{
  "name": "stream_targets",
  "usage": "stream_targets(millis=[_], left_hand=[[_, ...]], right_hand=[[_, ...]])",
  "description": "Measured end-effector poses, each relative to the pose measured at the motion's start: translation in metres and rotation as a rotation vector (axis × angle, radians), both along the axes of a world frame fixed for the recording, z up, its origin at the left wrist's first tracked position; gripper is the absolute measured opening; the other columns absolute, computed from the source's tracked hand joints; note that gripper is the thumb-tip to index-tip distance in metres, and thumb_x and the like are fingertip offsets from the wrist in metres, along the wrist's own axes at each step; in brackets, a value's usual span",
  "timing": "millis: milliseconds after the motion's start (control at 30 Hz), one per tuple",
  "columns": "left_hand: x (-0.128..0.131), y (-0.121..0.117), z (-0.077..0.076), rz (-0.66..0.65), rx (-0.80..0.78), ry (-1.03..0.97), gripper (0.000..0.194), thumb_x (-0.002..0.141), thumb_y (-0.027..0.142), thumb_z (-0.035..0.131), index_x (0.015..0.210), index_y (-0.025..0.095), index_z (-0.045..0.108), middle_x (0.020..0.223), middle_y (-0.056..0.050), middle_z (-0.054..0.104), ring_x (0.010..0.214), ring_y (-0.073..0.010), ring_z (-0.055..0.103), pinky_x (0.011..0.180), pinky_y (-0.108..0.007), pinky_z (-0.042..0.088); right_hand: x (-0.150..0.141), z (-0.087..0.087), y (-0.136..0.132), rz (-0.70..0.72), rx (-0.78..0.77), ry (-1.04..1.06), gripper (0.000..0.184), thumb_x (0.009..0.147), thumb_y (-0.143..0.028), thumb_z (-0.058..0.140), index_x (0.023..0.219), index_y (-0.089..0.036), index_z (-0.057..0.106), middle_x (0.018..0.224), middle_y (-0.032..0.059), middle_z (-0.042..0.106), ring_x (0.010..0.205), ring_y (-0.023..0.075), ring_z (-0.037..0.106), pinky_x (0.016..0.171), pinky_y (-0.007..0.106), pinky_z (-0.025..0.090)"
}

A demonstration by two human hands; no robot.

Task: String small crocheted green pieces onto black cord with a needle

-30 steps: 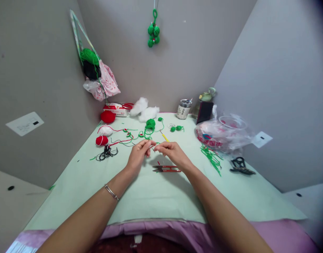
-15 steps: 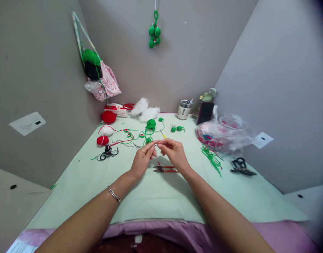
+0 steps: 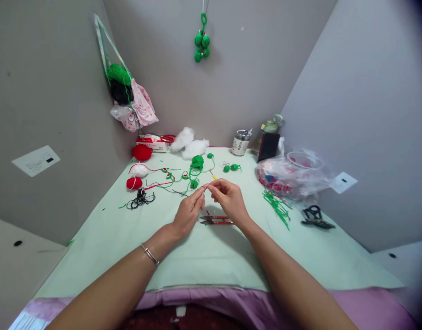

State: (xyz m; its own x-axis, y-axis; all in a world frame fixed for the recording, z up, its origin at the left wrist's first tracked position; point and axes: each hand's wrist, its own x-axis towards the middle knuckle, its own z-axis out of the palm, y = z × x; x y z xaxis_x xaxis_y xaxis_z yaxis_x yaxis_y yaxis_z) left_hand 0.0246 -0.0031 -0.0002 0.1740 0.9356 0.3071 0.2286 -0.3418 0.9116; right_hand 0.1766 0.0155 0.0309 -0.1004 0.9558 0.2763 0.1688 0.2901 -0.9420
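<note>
My left hand [image 3: 189, 210] and my right hand [image 3: 227, 198] meet above the middle of the table, both in a fingertip pinch. A thin black thread [image 3: 183, 193] runs leftward from the left fingertips. Whatever the right fingertips pinch is too small to make out. Just beyond the hands lie a small green crocheted ball [image 3: 194, 184] and a yellow-handled crochet hook [image 3: 213, 176]. Below them, red-handled thread snips [image 3: 216, 220] rest on the table, their handle end partly behind the right wrist.
Small green-and-red pieces [image 3: 168, 175], red yarn [image 3: 134, 183] and black yarn [image 3: 141, 198] lie left. A green yarn ball [image 3: 197, 162] and white stuffing [image 3: 193, 149] sit behind. Rightward are green strands [image 3: 277, 207], a plastic bag [image 3: 290, 176] and a black claw clip [image 3: 316, 217].
The fingertips have drawn closer together, and the left hand has shifted slightly right. The small green ball now shows more fully beyond the left fingers.
</note>
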Motion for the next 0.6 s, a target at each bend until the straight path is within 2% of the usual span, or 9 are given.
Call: stream_targets(millis=[267,600], left_hand=[[-0.0031,0.0026,0.0003,0.032,0.042,0.044,0.046,0.099,0.035,0.041,0.139,0.020,0.058,0.069,0.003,0.050,0.066,-0.0156,0.048,0.071,-0.027,0.041],[-0.0039,0.0037,-0.0022,0.040,0.044,0.056,0.048,0.099,0.036,0.040,0.142,0.021,0.055,0.069,0.003,0.049,0.065,-0.0157,0.047,0.069,-0.026,0.040]], right_hand=[[0.0010,-0.0010,-0.0027,0.086,-0.010,-0.112,0.027,0.088,-0.040,0.060,0.093,-0.017,0.073,0.054,-0.0032,0.051,0.051,0.0114,0.045,0.052,0.024,0.036],[0.0013,-0.0036,-0.0025,0.075,0.031,-0.182,0.025,0.089,-0.039,0.059,0.094,-0.019,0.073,0.053,-0.0039,0.049,0.050,0.0114,0.042,0.052,0.024,0.033]])
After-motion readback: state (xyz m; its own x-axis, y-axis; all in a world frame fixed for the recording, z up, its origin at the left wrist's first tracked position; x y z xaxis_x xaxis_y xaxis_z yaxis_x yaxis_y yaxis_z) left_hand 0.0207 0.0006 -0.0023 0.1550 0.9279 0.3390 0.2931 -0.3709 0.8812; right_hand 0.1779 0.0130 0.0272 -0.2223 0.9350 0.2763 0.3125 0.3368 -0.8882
